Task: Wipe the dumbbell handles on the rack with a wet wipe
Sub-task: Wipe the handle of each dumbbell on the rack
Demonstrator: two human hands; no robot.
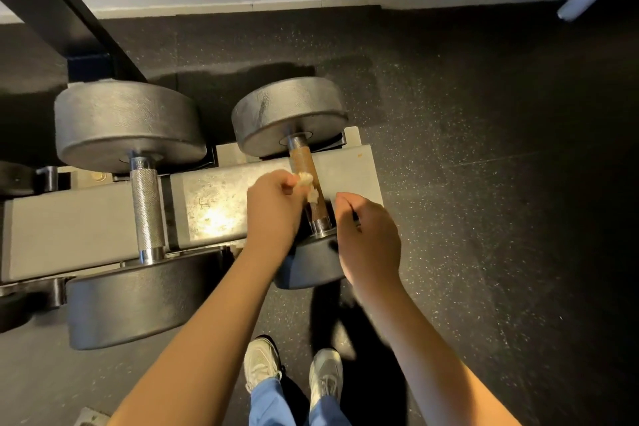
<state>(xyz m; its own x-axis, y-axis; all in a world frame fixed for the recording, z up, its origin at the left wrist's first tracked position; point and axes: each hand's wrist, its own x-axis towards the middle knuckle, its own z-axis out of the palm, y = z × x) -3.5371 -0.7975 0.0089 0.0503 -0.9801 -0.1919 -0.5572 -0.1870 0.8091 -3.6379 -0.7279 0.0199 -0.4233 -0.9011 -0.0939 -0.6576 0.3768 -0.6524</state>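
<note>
**A:** Which step is the person on?

**B:** Looks mid-wipe on the smaller dumbbell (290, 114). Left hand (273, 207) pinches a wadded wet wipe (307, 183) and presses it on the brown, rusty-looking handle (303, 161), roughly mid-length, on its left flank.

**A:** Right hand?

**B:** Right hand (368, 235) is just beside the handle's near end, over the near head. Fingers are curled, the palm side is hidden and the hand is blurred. Can't tell if it grips anything or touches the dumbbell.

**A:** Where does the dumbbell sit?

**B:** In the end cradle of the rack (214, 197), with the handle running away from the person. The larger dumbbell (128, 124) sits beside it. Its knurled chrome handle (148, 207) is shiny and no hand is on it. No telling whether it's been wiped.

**A:** Next move?

**B:** My read: the wipe covers only one patch. It needs strokes along the full length, collar to collar, and a pass round the underside. The wad is small, so contact area is poor, and opening it out would help. After that, the chrome handle if it isn't done.
</note>
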